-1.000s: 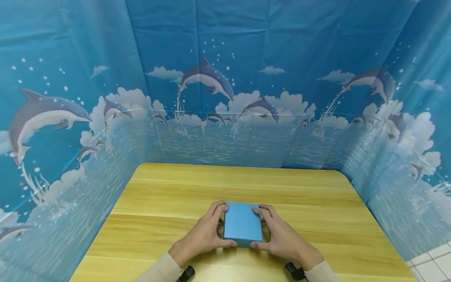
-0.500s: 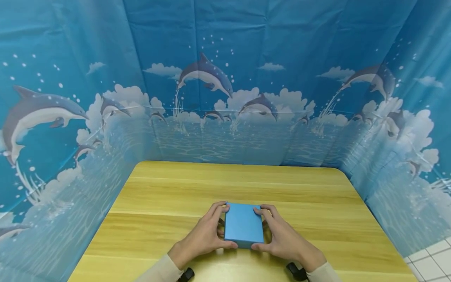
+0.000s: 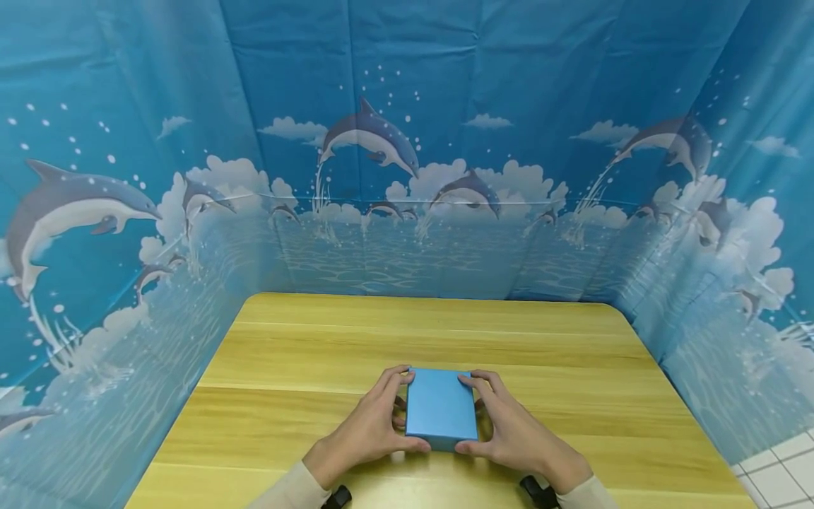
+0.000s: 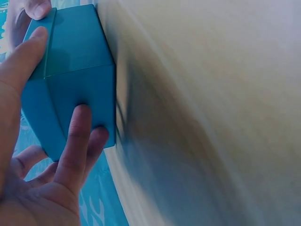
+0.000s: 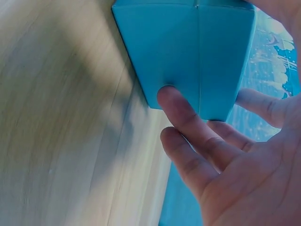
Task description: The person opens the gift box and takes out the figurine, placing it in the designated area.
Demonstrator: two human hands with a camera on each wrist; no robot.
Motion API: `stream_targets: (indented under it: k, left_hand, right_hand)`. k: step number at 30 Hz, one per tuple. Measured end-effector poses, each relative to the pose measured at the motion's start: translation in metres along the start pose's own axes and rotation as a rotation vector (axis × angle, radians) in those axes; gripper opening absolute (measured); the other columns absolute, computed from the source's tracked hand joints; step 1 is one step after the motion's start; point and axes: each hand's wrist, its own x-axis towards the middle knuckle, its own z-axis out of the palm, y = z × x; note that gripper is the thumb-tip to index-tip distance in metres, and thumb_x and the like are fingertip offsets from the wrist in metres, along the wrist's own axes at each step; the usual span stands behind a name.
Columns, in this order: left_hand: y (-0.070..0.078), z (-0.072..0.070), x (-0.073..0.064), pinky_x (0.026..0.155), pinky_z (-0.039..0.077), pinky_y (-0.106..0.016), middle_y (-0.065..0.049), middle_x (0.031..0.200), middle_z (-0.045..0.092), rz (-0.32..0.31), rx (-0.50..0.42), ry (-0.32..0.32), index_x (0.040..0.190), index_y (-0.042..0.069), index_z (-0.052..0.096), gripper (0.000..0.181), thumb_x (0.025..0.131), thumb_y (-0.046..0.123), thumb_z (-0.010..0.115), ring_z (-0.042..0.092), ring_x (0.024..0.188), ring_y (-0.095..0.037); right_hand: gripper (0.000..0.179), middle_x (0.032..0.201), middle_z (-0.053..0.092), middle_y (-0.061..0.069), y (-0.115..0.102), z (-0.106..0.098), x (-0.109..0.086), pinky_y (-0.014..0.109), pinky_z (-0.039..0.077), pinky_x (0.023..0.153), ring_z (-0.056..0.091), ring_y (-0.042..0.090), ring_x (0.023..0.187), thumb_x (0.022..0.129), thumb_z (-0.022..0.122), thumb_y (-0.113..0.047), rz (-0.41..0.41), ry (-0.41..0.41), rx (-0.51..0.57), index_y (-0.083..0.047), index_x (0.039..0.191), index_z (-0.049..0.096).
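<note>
A square blue box with a seam around its sides, like a lid's edge, is near the front of the wooden table. The left hand grips its left side, thumb at the near corner and fingers spread along the side and far corner. On the opposite side the right hand holds it in much the same way. In the left wrist view, two left fingertips press the side below the seam. A right fingertip touches the other side in the right wrist view. Whether the underside fully meets the table cannot be told.
The yellow wood-grain table has rounded far corners. A blue dolphin-print curtain hangs behind it and along both sides. White floor tiles show at the lower right. Dark bands sit at both wrists.
The head view has shifted slightly. Both hands keep the same hold on the box, which stays in nearly the same place.
</note>
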Motion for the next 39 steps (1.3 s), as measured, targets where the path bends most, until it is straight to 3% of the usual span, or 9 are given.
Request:
stream_targets:
  k: [7,11,17,32,39]
  left_hand:
    - [0.002,-0.004,-0.002,0.095,0.068,-0.02,-0.006,0.19,0.029,-0.003,0.043,-0.019,0.18,0.018,0.034,0.121,0.088,0.06,0.1,0.071,0.129,-0.015]
    - [0.001,-0.007,-0.003,0.097,0.069,-0.024,-0.003,0.19,0.03,-0.018,-0.028,-0.04,0.184,0.026,0.028,0.124,0.089,0.058,0.101,0.071,0.132,-0.017]
    - [-0.003,-0.013,-0.005,0.099,0.069,-0.026,0.0,0.185,0.038,-0.046,-0.128,-0.056,0.185,0.04,0.024,0.122,0.092,0.052,0.101,0.072,0.136,-0.022]
    - [-0.005,-0.012,-0.006,0.098,0.068,-0.022,-0.005,0.18,0.047,-0.032,-0.148,-0.056,0.186,0.024,0.028,0.119,0.095,0.047,0.1,0.076,0.13,-0.019]
    - [-0.004,-0.013,-0.007,0.099,0.069,-0.023,-0.005,0.18,0.047,-0.033,-0.146,-0.046,0.186,0.025,0.029,0.119,0.094,0.047,0.1,0.075,0.131,-0.02]
  right_hand:
    - [0.122,0.18,0.037,0.021,0.004,0.0,-0.002,0.046,0.067,0.104,0.069,0.029,0.134,0.095,0.091,-0.069,0.019,-0.028,0.143,-0.017,0.184,0.027]
    - [0.128,0.182,0.035,0.024,0.007,-0.001,-0.004,0.047,0.067,0.11,0.07,0.035,0.139,0.096,0.094,-0.06,0.044,-0.045,0.237,-0.013,0.187,0.017]
    - [0.13,0.188,0.032,0.024,0.013,-0.001,-0.005,0.045,0.066,0.113,0.07,0.036,0.142,0.097,0.095,-0.054,0.082,-0.065,0.283,-0.01,0.188,0.013]
    - [0.125,0.186,0.036,0.025,0.014,-0.001,-0.006,0.041,0.067,0.11,0.072,0.034,0.137,0.098,0.095,-0.052,0.075,-0.057,0.296,-0.01,0.187,0.017]
    - [0.127,0.184,0.04,0.025,0.011,-0.002,-0.006,0.045,0.067,0.11,0.073,0.032,0.135,0.096,0.097,-0.053,0.069,-0.039,0.284,-0.01,0.187,0.019]
